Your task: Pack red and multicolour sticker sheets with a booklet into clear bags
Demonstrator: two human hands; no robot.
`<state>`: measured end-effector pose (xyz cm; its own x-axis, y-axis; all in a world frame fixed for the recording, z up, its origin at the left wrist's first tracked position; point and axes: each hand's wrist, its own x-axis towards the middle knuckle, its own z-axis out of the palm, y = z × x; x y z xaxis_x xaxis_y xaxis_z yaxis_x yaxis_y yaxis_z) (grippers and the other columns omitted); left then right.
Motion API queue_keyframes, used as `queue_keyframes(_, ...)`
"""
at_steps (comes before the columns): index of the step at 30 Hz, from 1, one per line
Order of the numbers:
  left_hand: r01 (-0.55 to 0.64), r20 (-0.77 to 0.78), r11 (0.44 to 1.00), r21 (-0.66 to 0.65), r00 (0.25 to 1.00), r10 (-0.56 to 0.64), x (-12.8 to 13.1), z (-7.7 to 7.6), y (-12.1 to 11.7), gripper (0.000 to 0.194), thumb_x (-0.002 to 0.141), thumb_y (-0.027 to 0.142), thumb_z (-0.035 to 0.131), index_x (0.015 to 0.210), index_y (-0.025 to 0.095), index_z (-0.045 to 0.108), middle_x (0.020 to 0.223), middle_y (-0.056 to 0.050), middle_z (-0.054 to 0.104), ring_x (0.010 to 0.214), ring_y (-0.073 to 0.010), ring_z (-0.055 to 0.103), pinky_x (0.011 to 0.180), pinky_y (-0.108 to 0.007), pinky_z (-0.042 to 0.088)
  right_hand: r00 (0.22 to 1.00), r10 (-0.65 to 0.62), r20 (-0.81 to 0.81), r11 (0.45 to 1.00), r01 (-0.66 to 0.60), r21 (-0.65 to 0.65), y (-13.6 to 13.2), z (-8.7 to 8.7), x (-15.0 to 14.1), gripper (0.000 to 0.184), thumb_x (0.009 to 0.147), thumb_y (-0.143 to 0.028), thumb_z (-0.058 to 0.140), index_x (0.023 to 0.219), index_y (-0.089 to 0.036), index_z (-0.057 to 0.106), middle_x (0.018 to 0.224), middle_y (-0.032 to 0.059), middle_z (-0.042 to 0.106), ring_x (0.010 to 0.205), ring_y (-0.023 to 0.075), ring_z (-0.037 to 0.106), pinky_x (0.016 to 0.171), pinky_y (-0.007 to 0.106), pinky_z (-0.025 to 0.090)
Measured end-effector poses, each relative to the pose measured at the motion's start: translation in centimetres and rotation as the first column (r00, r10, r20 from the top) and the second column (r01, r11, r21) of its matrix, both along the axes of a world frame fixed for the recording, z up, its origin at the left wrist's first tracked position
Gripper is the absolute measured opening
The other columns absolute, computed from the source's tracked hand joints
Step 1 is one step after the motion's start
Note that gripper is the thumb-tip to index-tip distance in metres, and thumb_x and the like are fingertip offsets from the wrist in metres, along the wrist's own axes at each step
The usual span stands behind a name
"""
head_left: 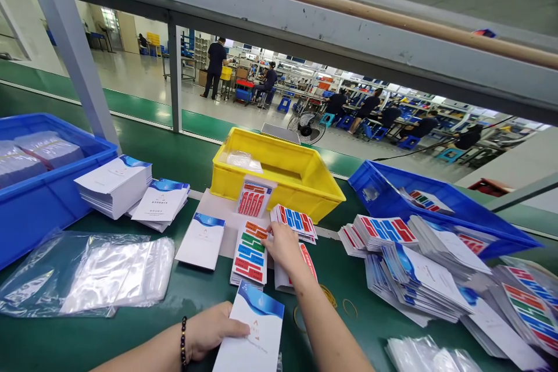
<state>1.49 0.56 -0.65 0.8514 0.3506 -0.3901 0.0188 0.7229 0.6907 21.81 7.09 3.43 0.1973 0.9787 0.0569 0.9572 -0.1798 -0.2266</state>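
Observation:
My left hand [211, 328] grips a white booklet [255, 331] with a blue top band, thumb across its cover. My right hand [283, 247] reaches in with bent fingers at the right edge of a stack of sticker sheets [249, 253] in orange, green, blue and red; its fingertips are partly hidden. Right beside that hand lie a pile of red and blue sticker sheets [295, 222] and, half under my forearm, white sheets with a red print [308, 261]. To the left of the stack lies a pile of white booklets [201, 241].
A yellow bin [279, 165] stands behind, with a red-printed packet [253, 197] against its front. Blue bins [56, 192] flank both sides. Clear plastic bags [117, 270] lie left; booklet piles [427, 279] lie right. Rubber bands [329, 296] sit near my right forearm. A shelf beam [305, 11] crosses above.

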Motion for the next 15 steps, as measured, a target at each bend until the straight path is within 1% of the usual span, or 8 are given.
queue_keyframes(4, 0.013, -0.001, 1.000, -0.007, 1.000, -0.013, -0.03, -0.24, 0.08, 0.043, 0.053, 0.037, 0.078, 0.086, 0.010, 0.070, 0.091, -0.014, 0.069, 0.088, -0.0283, 0.063, 0.088, -0.041, 0.041, 1.000, -0.002, -0.004, 1.000, 0.002, -0.013, 0.31, -0.07, 0.30, 0.020, 0.071, -0.023, 0.063, 0.089, -0.017, 0.057, 0.096, 0.0079, 0.061, 0.095, 0.0241, 0.051, 0.076, 0.032, 0.030)
queue_keyframes(9, 0.007, -0.024, 1.000, -0.020, 1.000, -0.007, -0.05, -0.35, 0.03, 0.045, 0.051, 0.038, 0.079, 0.083, 0.009, 0.070, 0.090, -0.016, 0.069, 0.088, -0.0295, 0.063, 0.089, -0.044, 0.040, 1.000, -0.012, -0.025, 1.000, 0.012, -0.014, 0.44, -0.22, 0.42, 0.019, 0.071, -0.023, 0.062, 0.088, -0.017, 0.057, 0.093, 0.0076, 0.061, 0.095, 0.0237, 0.051, 0.076, 0.031, 0.029)
queue_keyframes(15, 0.021, 0.009, 0.999, -0.048, 1.000, -0.021, -0.11, -0.24, 0.02, 0.042, 0.054, 0.036, 0.078, 0.085, 0.009, 0.070, 0.090, -0.015, 0.069, 0.090, -0.0293, 0.063, 0.091, -0.043, 0.039, 0.997, -0.006, -0.074, 1.000, 0.007, 0.015, 0.55, -0.10, 0.54, 0.015, 0.067, -0.023, 0.065, 0.079, -0.018, 0.057, 0.088, 0.0064, 0.060, 0.092, 0.0249, 0.050, 0.075, 0.033, 0.030)
